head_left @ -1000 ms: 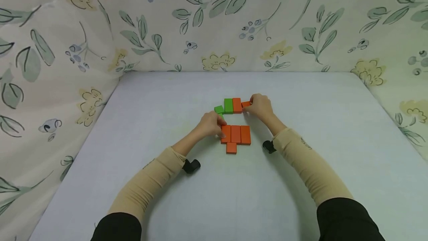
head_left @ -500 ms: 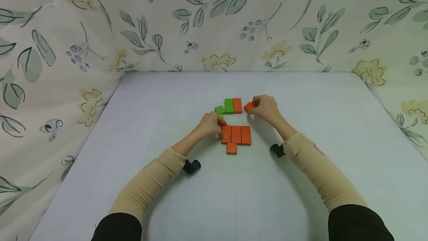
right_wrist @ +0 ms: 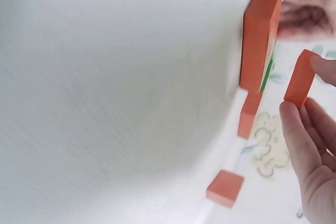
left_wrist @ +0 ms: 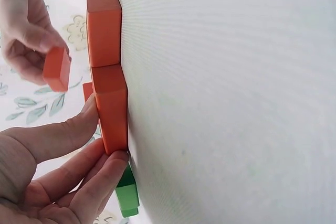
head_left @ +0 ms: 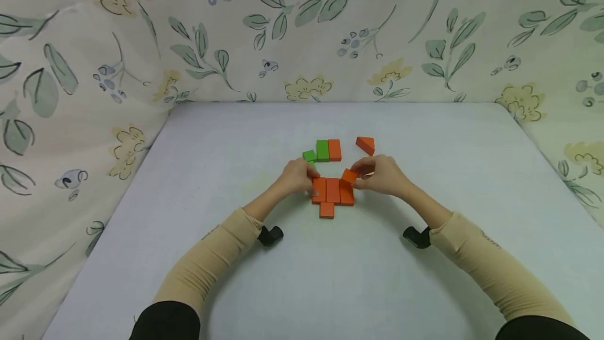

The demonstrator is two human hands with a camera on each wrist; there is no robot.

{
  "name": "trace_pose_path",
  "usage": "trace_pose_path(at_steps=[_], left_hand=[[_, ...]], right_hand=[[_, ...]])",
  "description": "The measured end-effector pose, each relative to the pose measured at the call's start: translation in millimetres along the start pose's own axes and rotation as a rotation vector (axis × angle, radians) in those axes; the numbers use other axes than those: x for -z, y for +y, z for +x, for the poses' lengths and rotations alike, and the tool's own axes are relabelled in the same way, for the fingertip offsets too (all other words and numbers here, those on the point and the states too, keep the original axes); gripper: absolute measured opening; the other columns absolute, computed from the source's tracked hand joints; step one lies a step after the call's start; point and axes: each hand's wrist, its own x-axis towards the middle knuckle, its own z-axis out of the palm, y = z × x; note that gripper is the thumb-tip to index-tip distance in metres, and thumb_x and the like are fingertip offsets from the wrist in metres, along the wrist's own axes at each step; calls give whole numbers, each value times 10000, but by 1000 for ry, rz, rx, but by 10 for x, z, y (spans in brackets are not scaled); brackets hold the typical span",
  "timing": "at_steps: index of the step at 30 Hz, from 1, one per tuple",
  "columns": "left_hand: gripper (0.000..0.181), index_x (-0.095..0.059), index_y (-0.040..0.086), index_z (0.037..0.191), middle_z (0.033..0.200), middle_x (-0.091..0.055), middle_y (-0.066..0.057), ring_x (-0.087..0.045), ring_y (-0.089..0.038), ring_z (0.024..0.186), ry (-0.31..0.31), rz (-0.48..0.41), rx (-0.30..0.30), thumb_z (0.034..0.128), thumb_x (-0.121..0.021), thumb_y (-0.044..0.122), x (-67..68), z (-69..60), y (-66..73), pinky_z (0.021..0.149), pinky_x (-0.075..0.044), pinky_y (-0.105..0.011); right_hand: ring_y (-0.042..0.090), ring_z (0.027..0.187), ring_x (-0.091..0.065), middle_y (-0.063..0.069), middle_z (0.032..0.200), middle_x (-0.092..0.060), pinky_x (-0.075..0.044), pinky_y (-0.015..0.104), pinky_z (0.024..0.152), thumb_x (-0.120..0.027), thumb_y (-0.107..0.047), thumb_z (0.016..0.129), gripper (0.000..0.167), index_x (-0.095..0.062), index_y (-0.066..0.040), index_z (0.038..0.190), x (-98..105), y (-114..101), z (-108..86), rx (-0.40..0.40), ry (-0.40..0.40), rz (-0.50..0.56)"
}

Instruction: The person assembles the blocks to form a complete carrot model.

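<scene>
Closest to the person, the beige sleeves (head_left: 207, 258) reach in over the white table (head_left: 330, 287), a black device (head_left: 271, 235) at the left wrist and another at the right. The nearest piece is a small orange block (head_left: 326, 210), lying flat against the near side of a row made of a left orange block (head_left: 319, 190), a middle orange block (head_left: 332, 190) and a right orange block (head_left: 346, 195), set side by side and touching. The left hand (head_left: 294, 176) has its grip on the left orange block, thumb on the top face and fingers at the far end, seemingly to steady the row. The right hand (head_left: 384, 174) pinches a raised orange block (head_left: 349, 176) between thumb and fingertips; both wrist views show it clear of the table, and from the head it overlaps the far end of the right orange block. Judging by this, four pieces make up the finished part, and the raised one is not yet placed. Farther off, small green blocks (head_left: 309, 155), partly hidden by the left hand, adjoin a taller green block (head_left: 323, 150) and an upright orange block (head_left: 334, 149) beside it; whether these are spares or a second figure, I cannot tell. A slant-sided orange block (head_left: 365, 145) lies apart to their right, apparently unused so far. Beyond is floral cloth (head_left: 302, 41).
</scene>
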Motion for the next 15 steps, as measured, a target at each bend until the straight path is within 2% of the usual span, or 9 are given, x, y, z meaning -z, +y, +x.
trace_pose_path(at_steps=[6, 15], left_hand=[[414, -717, -22, 1109, 1062, -714, -123, -617, -231, 920, 0, -8, 6, 715, -841, -3, -7, -1, -2, 786, -520, -290], [414, -723, -14, 1098, 1052, -718, -111, -614, -224, 924, 7, -7, 14, 705, -850, 3, -17, 4, -6, 792, -515, -287]], right_hand=[[279, 922, -660, 138, 1007, -697, -559, 356, 800, -759, -25, 780, 293, -692, 56, 1054, -87, -35, -191, 102, -102, 30], [241, 896, -662, 84, 952, -706, -562, 343, 788, -749, -4, 764, 255, -706, 39, 1012, -202, -60, -335, 143, -158, 24]])
